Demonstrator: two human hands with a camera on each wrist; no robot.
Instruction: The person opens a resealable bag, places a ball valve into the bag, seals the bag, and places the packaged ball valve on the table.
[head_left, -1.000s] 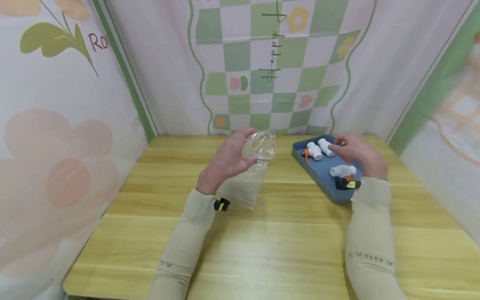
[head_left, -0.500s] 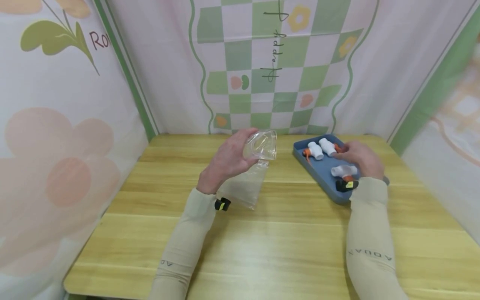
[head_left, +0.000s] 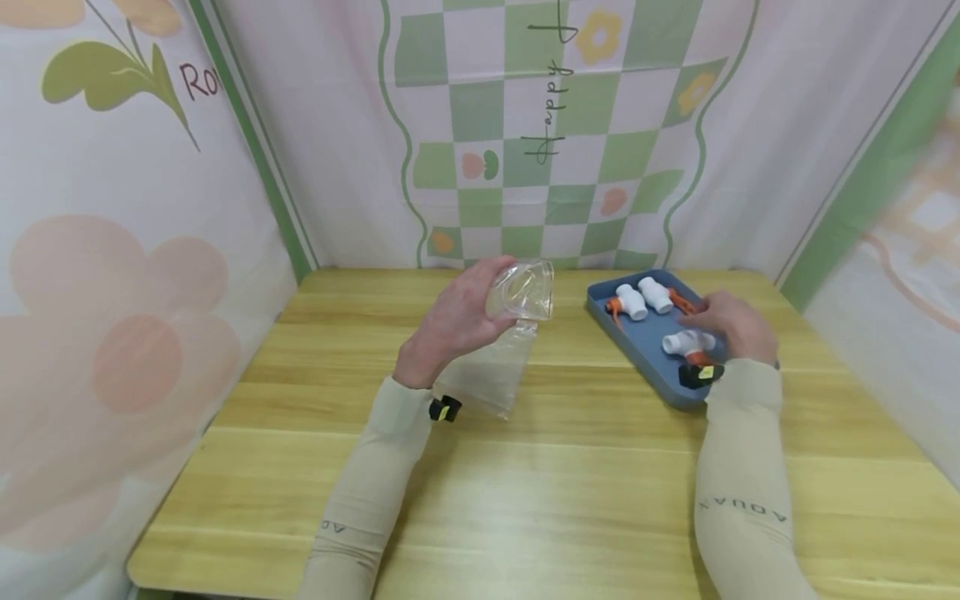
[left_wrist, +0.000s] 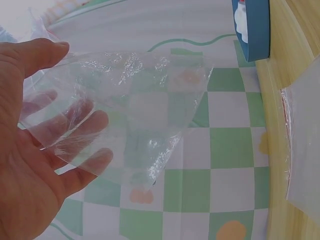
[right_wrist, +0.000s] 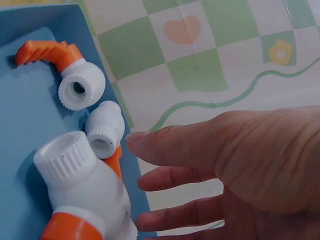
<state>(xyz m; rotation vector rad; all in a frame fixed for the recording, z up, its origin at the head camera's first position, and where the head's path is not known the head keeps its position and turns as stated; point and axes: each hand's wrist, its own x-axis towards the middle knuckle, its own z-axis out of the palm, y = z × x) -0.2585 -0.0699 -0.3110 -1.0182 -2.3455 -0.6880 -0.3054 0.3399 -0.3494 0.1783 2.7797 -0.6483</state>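
My left hand grips a clear plastic bag by its side, above the back of the table. In the left wrist view the thumb lies at the upper edge, and the fingers show through the film. Three white ball valves with orange handles lie in a blue tray: one at the left, one beside it, one nearer the front. Over the tray's right side, my right hand has its fingers extended, holding nothing; in the right wrist view its thumb tip overlaps the tray rim.
Another clear plastic bag lies flat on the wooden table below my left hand. A printed cloth hangs behind the table's back edge, with more cloth at both sides.
My right hand has drawn back to the right and slightly nearer, uncovering the orange handle of the second valve. The left hand keeps its place with the bag.
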